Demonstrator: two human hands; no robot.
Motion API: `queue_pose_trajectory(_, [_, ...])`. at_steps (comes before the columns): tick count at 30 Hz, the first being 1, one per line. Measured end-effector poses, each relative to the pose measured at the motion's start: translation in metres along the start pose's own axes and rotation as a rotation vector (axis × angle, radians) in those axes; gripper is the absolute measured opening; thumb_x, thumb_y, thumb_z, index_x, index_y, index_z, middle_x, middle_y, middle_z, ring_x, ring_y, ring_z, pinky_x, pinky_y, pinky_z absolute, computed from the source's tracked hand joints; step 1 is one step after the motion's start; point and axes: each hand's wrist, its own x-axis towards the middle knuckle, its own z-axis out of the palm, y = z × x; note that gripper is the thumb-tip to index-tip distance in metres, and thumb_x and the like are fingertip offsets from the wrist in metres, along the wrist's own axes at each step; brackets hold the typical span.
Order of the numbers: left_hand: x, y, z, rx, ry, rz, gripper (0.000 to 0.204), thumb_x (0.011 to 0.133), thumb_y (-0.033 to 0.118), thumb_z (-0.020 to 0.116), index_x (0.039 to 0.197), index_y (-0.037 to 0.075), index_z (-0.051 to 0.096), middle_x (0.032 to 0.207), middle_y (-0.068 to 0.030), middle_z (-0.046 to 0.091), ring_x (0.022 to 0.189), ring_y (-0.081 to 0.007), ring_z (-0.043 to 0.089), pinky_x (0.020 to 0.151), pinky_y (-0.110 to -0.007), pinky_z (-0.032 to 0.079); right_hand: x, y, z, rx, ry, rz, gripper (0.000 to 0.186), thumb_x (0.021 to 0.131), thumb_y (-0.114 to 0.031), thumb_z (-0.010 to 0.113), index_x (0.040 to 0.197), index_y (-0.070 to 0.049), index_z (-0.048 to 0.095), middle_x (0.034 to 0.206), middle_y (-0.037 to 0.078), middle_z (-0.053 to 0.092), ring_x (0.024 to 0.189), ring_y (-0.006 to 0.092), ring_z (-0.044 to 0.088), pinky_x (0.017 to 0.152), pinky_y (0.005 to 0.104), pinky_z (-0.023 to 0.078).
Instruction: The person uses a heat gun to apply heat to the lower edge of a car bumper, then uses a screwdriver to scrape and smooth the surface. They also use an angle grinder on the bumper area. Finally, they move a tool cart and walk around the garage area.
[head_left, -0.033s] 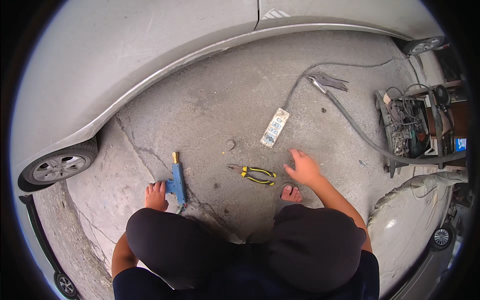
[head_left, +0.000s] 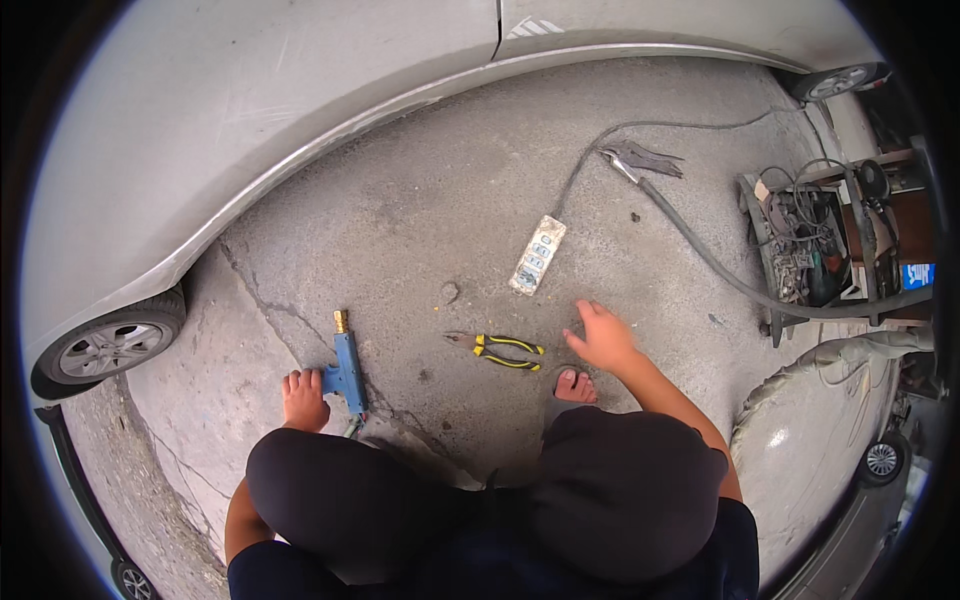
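Observation:
At the left, my left hand (head_left: 305, 401) has its fingers curled around the handle end of a blue pistol-shaped tool (head_left: 346, 368). The tool's brass tip points away from me, and a cable leaves its near end. Over the floor on the right, my right hand (head_left: 606, 340) holds nothing; thumb and forefinger are apart. Combination pliers (head_left: 508, 350) with yellow and black handles lie just left of it, jaws toward the left. Farther off is a dirty white power strip (head_left: 538, 256) with its cord running away.
A silver car (head_left: 300, 110) stands along the far side. A clamp (head_left: 622, 168) on a thick grey cable lies beside a dark rag (head_left: 650, 160). At right stands a cart (head_left: 775, 262) with cables and tools. My bare foot (head_left: 576, 386) is near the pliers.
The whole view has shifted slightly, so floor things appear a little farther left. Both hands stay in nearly the same places, and the tool and pliers have not visibly moved on the floor.

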Motion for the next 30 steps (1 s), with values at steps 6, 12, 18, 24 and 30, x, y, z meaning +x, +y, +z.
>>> queue_pose_trajectory(6, [0.046,-0.003,-0.022,0.029,-0.211,0.032,0.044,0.063,0.017,0.071,0.105,0.008,0.058,0.103,-0.0119,0.060,0.105,-0.0308,0.056,0.096,-0.042,0.041,-0.005,0.025,-0.003,-0.033,-0.027,0.039,0.044,0.085,-0.031,0.064,0.120,-0.006,0.055,0.109,0.017,0.061,0.100,0.0363,0.062,0.081,0.0455,0.052])
queue_pose_trajectory(12, [0.023,-0.024,-0.075,-0.028,-0.453,-0.137,0.046,0.062,0.022,0.071,0.102,0.007,0.054,0.088,-0.0150,0.065,0.088,-0.0351,0.062,0.080,-0.044,0.052,-0.010,0.038,-0.023,-0.011,-0.155,-0.020,0.039,0.084,-0.029,0.065,0.115,-0.006,0.058,0.106,0.017,0.062,0.099,0.0357,0.062,0.080,0.0451,0.053])
queue_pose_trajectory(18, [-0.051,-0.070,-0.146,0.081,-0.623,-0.602,0.053,0.071,0.029,0.069,0.112,0.004,0.048,0.090,-0.0192,0.069,0.085,-0.0372,0.068,0.076,-0.047,0.054,-0.044,0.036,-0.052,-0.035,-0.388,-0.031,0.038,0.084,-0.028,0.065,0.112,-0.003,0.058,0.101,0.017,0.062,0.097,0.0361,0.063,0.079,0.0444,0.053])
queue_pose_trajectory(24, [-0.215,-0.042,-0.260,0.104,-0.625,-0.932,0.055,0.075,0.032,0.066,0.117,0.003,0.044,0.095,-0.0230,0.068,0.090,-0.0421,0.067,0.080,-0.052,0.052,-0.147,0.020,-0.104,0.424,-0.407,0.176,0.031,0.087,-0.023,0.065,0.107,-0.001,0.059,0.089,0.017,0.064,0.079,0.0307,0.065,0.071,0.0394,0.052])
queue_pose_trajectory(30, [-0.403,0.069,-0.333,-0.478,-0.453,-1.353,0.034,0.067,0.032,0.072,0.066,-0.001,0.065,0.069,-0.0155,0.069,0.060,-0.0303,0.068,0.064,-0.043,0.054,-0.378,0.085,-0.102,0.970,-0.415,0.809,0.021,0.088,-0.020,0.061,0.098,-0.001,0.059,0.072,0.009,0.062,0.062,0.0171,0.061,0.056,0.0309,0.049])
